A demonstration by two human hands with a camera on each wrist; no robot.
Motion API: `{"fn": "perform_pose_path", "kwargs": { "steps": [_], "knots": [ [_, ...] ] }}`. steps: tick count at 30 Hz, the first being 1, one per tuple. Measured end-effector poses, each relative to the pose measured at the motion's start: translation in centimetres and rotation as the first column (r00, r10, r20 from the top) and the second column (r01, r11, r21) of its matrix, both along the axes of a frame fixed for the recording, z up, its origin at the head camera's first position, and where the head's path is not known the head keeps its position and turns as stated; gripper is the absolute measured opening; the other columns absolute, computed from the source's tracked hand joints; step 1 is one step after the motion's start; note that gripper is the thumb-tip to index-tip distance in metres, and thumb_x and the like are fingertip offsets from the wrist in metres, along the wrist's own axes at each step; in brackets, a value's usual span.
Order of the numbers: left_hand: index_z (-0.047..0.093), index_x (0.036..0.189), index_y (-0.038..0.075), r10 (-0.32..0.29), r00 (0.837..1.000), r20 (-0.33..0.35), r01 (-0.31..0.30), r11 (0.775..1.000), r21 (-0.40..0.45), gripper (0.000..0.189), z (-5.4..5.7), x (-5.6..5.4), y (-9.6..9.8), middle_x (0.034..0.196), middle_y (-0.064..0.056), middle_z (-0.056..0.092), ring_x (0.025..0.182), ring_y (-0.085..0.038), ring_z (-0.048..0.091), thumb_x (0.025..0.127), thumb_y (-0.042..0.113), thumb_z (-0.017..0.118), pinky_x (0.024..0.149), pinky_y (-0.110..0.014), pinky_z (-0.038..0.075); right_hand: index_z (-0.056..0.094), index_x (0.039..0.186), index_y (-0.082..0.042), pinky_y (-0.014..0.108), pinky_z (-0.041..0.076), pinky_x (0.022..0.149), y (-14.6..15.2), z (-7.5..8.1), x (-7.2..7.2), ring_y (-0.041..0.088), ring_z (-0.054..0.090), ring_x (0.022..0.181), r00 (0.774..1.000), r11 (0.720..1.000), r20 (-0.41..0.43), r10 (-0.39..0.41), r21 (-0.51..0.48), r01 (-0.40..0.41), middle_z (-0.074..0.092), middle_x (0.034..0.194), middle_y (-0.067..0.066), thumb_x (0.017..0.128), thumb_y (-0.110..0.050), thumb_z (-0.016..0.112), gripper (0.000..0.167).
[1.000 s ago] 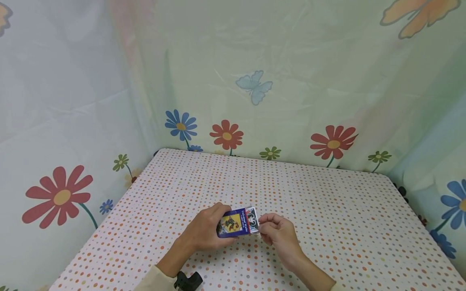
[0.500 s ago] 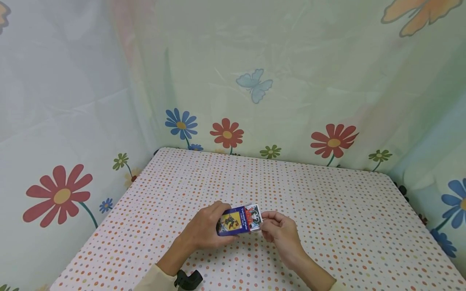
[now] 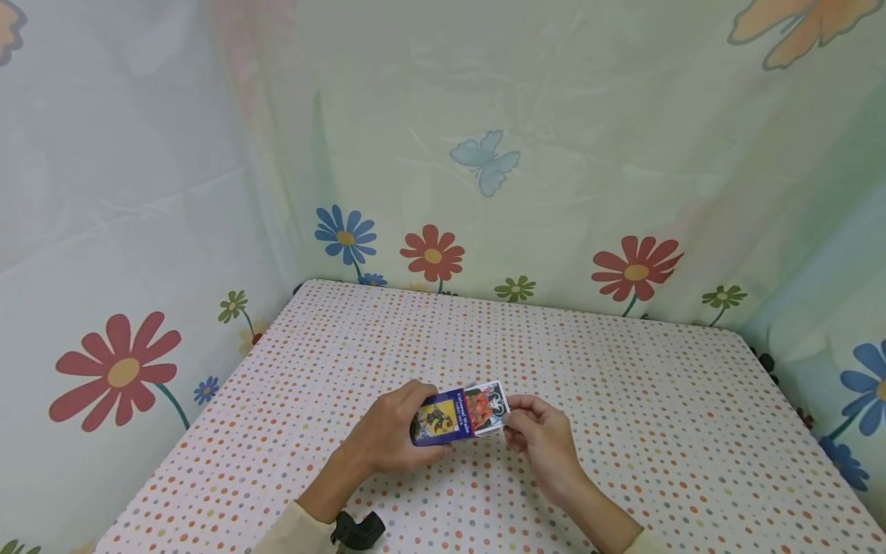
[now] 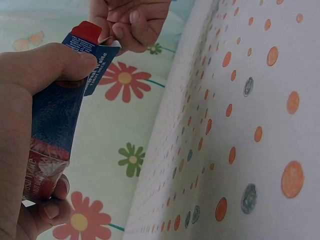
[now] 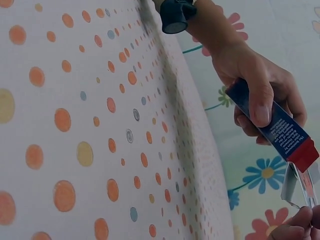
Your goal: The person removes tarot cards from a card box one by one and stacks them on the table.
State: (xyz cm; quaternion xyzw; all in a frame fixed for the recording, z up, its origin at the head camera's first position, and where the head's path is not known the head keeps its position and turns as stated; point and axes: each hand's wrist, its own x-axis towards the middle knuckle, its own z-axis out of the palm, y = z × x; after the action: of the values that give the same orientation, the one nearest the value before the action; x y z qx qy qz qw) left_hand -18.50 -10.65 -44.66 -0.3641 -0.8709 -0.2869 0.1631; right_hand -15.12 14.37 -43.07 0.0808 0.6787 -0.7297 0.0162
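A blue tarot card box (image 3: 436, 419) with a yellow picture panel is gripped by my left hand (image 3: 388, 432), thumb and fingers on opposite edges. Out of its right end sticks a white-bordered tarot card (image 3: 487, 408) with a red-and-black picture; whether others lie beneath it I cannot tell. My right hand (image 3: 547, 442) pinches the card's outer end between thumb and curled fingers. In the left wrist view the box's red flap (image 4: 86, 31) stands out at the open end. The right wrist view shows the box's narrow printed side (image 5: 275, 125) under the left thumb.
Below the hands spreads a table (image 3: 588, 369) covered in white cloth with coloured dots. Hanging cloth (image 3: 554, 154) printed with flowers and butterflies encloses its back and sides. A black device (image 3: 358, 531) is strapped at the left wrist.
The right hand has drawn the card rightward and slightly up, so more of its picture shows beyond the box. The left hand and the box have barely moved.
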Motion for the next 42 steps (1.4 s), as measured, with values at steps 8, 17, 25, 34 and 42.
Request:
{"fn": "perform_pose_path", "kwargs": {
  "steps": [8,17,25,34,42],
  "knots": [
    [0.057,0.127,0.013,0.003,1.000,-0.020,-0.003,1.000,0.010,0.071,0.1,-0.2,0.0,0.105,0.005,0.060,0.080,-0.002,0.053,0.071,0.043,0.088,0.065,-0.015,0.048,0.052,0.118,0.010,0.020,0.044,0.057,0.8,0.1,-0.6,0.012,0.056,0.071,0.999,0.996,-0.035,-0.024,-0.088,0.021,0.059,0.088,0.008,0.093,0.006,0.053,0.025],
    [0.057,0.126,0.013,0.001,1.000,-0.017,-0.001,1.000,-0.004,0.070,0.0,-0.2,-0.1,0.108,0.004,0.061,0.082,-0.003,0.055,0.072,0.043,0.088,0.067,-0.016,0.049,0.051,0.119,0.010,0.020,0.043,0.055,1.6,-0.1,-1.2,0.012,0.057,0.069,0.998,0.994,-0.036,-0.048,-0.102,0.044,0.060,0.087,0.008,0.095,0.006,0.053,0.025],
    [0.057,0.127,0.013,-0.004,1.000,-0.015,0.003,1.000,-0.025,0.069,-0.1,-0.2,-0.1,0.109,0.004,0.062,0.083,-0.003,0.056,0.073,0.045,0.086,0.070,-0.017,0.050,0.051,0.122,0.010,0.020,0.045,0.056,2.1,-0.6,-1.7,0.010,0.057,0.069,0.996,0.991,-0.051,-0.075,-0.113,0.069,0.060,0.085,0.006,0.099,0.003,0.053,0.024],
    [0.056,0.127,0.014,-0.001,1.000,-0.019,0.000,1.000,-0.030,0.070,-0.2,-0.2,0.0,0.108,0.005,0.062,0.084,-0.003,0.055,0.073,0.046,0.086,0.070,-0.018,0.050,0.054,0.129,0.006,0.018,0.046,0.058,2.8,-1.1,-2.6,0.006,0.056,0.069,0.994,0.989,-0.003,-0.110,-0.098,0.109,0.063,0.089,0.001,0.103,-0.006,0.055,0.029],
    [0.056,0.128,0.014,0.004,1.000,-0.022,-0.005,0.999,-0.039,0.070,-0.2,-0.1,-0.1,0.109,0.004,0.061,0.083,-0.003,0.055,0.074,0.047,0.085,0.070,-0.018,0.049,0.054,0.128,0.005,0.019,0.044,0.056,3.4,-1.5,-3.4,0.006,0.054,0.068,0.995,0.992,0.010,-0.098,-0.079,0.098,0.061,0.086,0.001,0.104,-0.007,0.054,0.028]
  ]
}}
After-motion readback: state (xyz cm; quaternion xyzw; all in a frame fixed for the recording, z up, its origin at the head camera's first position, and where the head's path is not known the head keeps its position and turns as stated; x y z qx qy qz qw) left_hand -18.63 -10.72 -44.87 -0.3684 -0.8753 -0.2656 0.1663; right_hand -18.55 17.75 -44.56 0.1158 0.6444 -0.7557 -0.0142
